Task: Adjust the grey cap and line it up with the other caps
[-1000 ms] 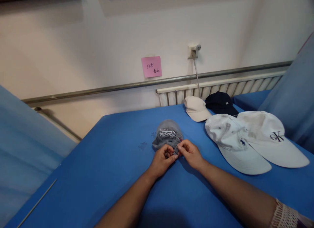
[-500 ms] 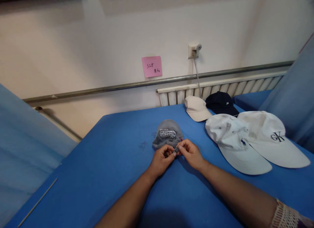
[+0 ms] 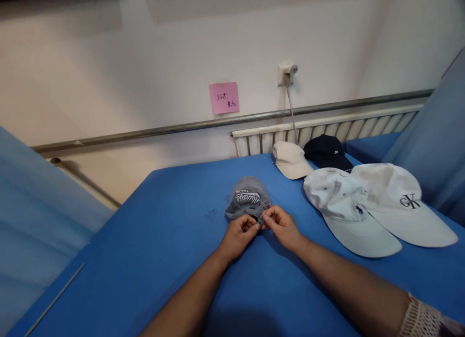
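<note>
A grey baseball cap [image 3: 249, 187] with white lettering lies on the blue tabletop [image 3: 174, 240], in front of me. Both hands are at its near edge, pinching a short grey strap [image 3: 260, 222] between fingertips and thumbs. My left hand [image 3: 238, 235] is closed on the strap's left part, its other fingers curled under the cap's edge. From the right, my right hand [image 3: 283, 226] grips the other part of the strap, close to a small red mark on the cap. The fingers partly hide the strap and any buckle.
To the right lie a white cap [image 3: 337, 196], an off-white cap [image 3: 388, 191], a beige cap [image 3: 290, 158] and a navy cap [image 3: 325, 150]. A thin rod [image 3: 54, 298] rests at the left edge. Blue curtains [image 3: 39, 225] flank the table; a radiator [image 3: 267, 143] stands behind.
Hardly anything differs: both hands stay at the cap's strap with slight finger movement. The whole view has shifted by a few pixels.
</note>
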A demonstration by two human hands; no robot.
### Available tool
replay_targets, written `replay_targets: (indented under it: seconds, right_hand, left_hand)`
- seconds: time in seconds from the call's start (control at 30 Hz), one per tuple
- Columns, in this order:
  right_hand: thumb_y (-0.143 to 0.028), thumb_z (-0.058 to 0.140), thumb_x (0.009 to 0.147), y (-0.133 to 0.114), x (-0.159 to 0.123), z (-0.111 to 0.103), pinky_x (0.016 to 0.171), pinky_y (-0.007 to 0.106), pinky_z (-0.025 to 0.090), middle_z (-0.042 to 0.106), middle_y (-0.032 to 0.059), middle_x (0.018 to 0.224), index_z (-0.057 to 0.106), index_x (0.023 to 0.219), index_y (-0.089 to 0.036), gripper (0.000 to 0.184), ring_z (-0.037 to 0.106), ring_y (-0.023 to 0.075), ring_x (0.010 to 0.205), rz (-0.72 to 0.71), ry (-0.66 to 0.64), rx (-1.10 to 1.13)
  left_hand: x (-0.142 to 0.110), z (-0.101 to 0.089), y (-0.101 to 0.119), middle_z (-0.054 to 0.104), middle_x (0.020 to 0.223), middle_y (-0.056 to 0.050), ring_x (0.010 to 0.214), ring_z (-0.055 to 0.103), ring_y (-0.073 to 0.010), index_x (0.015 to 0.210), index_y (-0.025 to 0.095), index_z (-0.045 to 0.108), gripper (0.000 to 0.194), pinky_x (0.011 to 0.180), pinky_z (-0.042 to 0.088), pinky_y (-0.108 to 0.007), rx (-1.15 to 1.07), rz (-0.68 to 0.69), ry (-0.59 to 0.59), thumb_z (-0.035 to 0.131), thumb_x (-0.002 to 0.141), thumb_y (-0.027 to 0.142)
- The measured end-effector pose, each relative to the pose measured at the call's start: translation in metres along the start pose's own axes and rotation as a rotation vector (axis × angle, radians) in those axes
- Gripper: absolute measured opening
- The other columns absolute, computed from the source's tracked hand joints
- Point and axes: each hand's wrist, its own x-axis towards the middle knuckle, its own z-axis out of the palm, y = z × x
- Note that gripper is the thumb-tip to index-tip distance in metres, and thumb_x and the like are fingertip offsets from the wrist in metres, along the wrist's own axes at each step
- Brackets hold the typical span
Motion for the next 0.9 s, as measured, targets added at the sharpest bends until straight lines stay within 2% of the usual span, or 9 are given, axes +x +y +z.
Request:
replay_targets:
  seconds: [0.07,0.27,0.53,0.67,0.77,0.83,0.9]
  right_hand:
    - [-0.048,0.061,0.083,0.0009,0.0000,-0.0007,0.066,0.030,0.048,0.063,0.0001,0.072,0.054,0.079,-0.021,0.028,0.061,0.0150,0.065,-0.011,0.012,-0.007]
    - [-0.047,0.060,0.084,0.0018,0.0015,-0.0031,0.065,0.029,0.047,0.062,-0.0004,0.071,0.055,0.080,-0.020,0.027,0.059,0.0144,0.065,-0.026,0.045,-0.052]
    - [-0.050,0.061,0.082,0.0001,0.0012,-0.0017,0.066,0.029,0.048,0.063,0.0001,0.073,0.054,0.078,-0.021,0.030,0.059,0.0147,0.066,-0.023,0.034,-0.029]
    - [-0.051,0.060,0.082,0.0004,0.0014,-0.0024,0.066,0.030,0.048,0.063,0.0006,0.073,0.054,0.078,-0.021,0.031,0.058,0.0152,0.066,-0.030,0.047,-0.058]
    - [-0.052,0.061,0.081,-0.0024,0.0006,-0.0014,0.064,0.030,0.048,0.062,0.0003,0.072,0.055,0.078,-0.021,0.032,0.059,0.0155,0.065,-0.020,0.054,-0.063]
    - [-0.052,0.061,0.082,-0.0044,-0.0001,-0.0004,0.064,0.030,0.048,0.062,0.0001,0.072,0.055,0.078,-0.021,0.031,0.059,0.0156,0.066,-0.017,0.040,-0.059]
    - [-0.051,0.061,0.082,-0.0050,-0.0005,0.0002,0.065,0.030,0.048,0.062,-0.0003,0.071,0.055,0.079,-0.021,0.030,0.059,0.0154,0.065,-0.017,0.027,-0.062]
  left_hand:
    - [-0.0002,0.0000,0.0007,0.055,0.067,0.001,0.060,0.045,-0.0102,0.073,0.014,0.059,0.031,0.057,0.035,-0.022,-0.014,-0.007,0.002,0.066,0.077,0.045]
    - [-0.0002,-0.0037,-0.0003,0.054,0.068,0.001,0.059,0.047,-0.0093,0.079,0.013,0.059,0.032,0.057,0.037,-0.023,-0.108,-0.029,-0.097,0.064,0.079,0.045]
    - [0.0009,-0.0034,-0.0026,0.054,0.066,0.001,0.060,0.047,-0.0099,0.071,0.014,0.057,0.032,0.057,0.037,-0.023,-0.022,0.011,-0.047,0.063,0.079,0.045]
    - [-0.0016,-0.0002,-0.0004,0.057,0.074,0.000,0.060,0.050,-0.0097,0.086,0.015,0.058,0.032,0.056,0.040,-0.023,-0.117,-0.026,-0.041,0.067,0.076,0.044]
    - [-0.0043,0.0025,0.0006,0.058,0.081,0.000,0.061,0.050,-0.0092,0.105,0.017,0.058,0.043,0.056,0.040,-0.022,-0.118,-0.023,-0.027,0.072,0.072,0.040]
    - [-0.0054,0.0039,0.0005,0.057,0.080,0.000,0.061,0.049,-0.0092,0.105,0.017,0.060,0.041,0.056,0.039,-0.021,-0.042,0.005,-0.017,0.073,0.071,0.038]
    - [-0.0055,0.0049,0.0001,0.057,0.075,0.000,0.060,0.047,-0.0095,0.095,0.017,0.063,0.031,0.056,0.038,-0.021,0.025,0.024,-0.004,0.070,0.073,0.037]
